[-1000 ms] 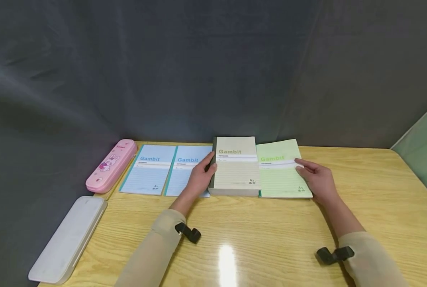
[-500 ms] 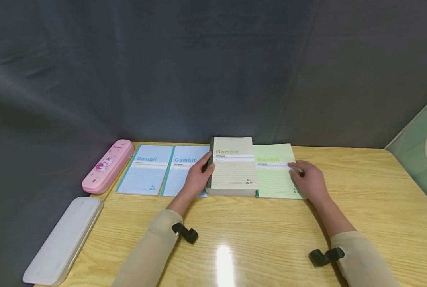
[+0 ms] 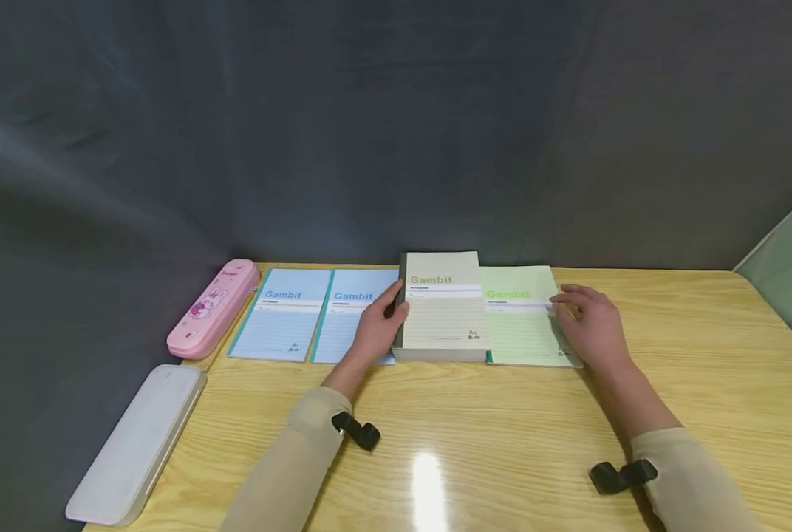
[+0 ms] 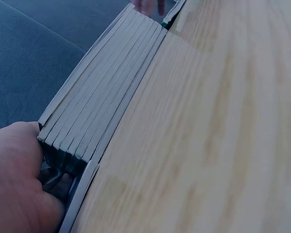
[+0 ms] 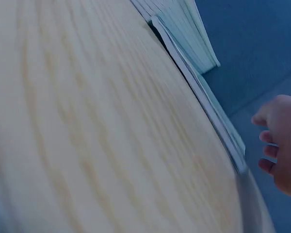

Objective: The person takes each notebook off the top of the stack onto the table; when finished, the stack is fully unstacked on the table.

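A thick stack of beige notebooks (image 3: 444, 310) stands in the middle of the row, its dark spines facing left. My left hand (image 3: 377, 325) rests against that spine side, thumb and forefinger touching it; the left wrist view shows the fingers of this hand (image 4: 19, 179) beside the layered spines. Right of the stack lies a light green notebook (image 3: 519, 332), layered at its edge in the right wrist view. Over its right edge hovers my right hand (image 3: 595, 329), fingers loosely bent and holding nothing. Two blue notebooks (image 3: 279, 318) lie left of the stack, one partly behind my left hand.
A pink pencil case (image 3: 213, 309) with a rabbit print lies at the table's left edge. Nearer to me is a long white case (image 3: 137, 447). A dark curtain (image 3: 396, 133) rises behind the wooden table (image 3: 502, 443).
The green notebook's raised cover has come down flat. My right hand has let go of its right edge and lifted slightly off. The left hand has stayed at the stack.
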Demonstrator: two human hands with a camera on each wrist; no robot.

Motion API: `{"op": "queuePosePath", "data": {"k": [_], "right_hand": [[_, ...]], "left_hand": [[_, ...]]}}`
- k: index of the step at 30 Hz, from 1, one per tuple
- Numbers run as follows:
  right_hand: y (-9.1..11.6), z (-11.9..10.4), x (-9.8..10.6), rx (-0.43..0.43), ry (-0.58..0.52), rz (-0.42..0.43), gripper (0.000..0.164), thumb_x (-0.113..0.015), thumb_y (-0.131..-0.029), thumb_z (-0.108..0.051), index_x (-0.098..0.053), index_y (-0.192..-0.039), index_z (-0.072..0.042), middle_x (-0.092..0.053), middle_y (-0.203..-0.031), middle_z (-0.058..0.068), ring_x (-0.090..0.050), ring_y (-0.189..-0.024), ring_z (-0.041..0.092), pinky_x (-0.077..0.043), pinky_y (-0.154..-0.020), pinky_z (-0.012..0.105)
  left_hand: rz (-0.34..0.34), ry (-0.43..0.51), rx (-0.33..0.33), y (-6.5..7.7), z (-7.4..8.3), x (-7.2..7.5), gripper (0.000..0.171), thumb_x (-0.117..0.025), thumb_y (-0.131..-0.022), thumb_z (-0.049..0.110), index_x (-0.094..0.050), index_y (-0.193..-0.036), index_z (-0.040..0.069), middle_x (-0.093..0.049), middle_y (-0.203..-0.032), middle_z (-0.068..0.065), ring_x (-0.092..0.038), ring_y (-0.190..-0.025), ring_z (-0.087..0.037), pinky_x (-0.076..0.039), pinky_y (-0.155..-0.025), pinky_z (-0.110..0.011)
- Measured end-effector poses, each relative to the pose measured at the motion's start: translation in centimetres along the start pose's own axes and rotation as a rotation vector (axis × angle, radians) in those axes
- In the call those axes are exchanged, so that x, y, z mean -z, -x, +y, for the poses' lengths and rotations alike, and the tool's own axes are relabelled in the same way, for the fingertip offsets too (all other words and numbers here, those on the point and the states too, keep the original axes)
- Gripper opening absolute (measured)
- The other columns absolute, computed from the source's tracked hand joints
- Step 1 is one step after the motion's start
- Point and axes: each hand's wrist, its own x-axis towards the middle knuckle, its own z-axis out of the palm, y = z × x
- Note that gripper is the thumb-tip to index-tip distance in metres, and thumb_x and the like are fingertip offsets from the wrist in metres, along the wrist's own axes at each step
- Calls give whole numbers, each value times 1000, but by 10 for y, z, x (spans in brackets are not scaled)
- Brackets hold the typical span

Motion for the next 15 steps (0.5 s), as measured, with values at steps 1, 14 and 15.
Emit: {"op": "queuePosePath", "data": {"k": [1,14,15], "right_hand": [[0,-2,0,-13,-17,17,19,-62,-99,-8,-74,-107,4,-62,-127,27,-55,-120,46,-50,-95,59],[-10,-36,-29,-201,-448,-247,36,-62,-103,-16,-62,-133,4,-66,-118,25,-67,-91,13,-60,-75,23],[-11,-37,-33,-194,-482,-263,37,-62,-102,-14,-60,-134,5,-66,-119,26,-67,-92,13,-60,-76,24]], "left_hand": [[2,3,-3,0,1,-1,53,-55,-106,30,-42,-157,20,-37,-160,-2,-31,-148,-22,-28,-120,-37],[12,7,-1,-1,-3,-2,53,-56,-106,31,-43,-156,22,-38,-160,-1,-32,-147,-22,-31,-119,-36],[13,4,4,-1,-4,-2,53,-56,-106,31,-43,-156,22,-38,-160,-1,-32,-148,-22,-31,-119,-36]]}}
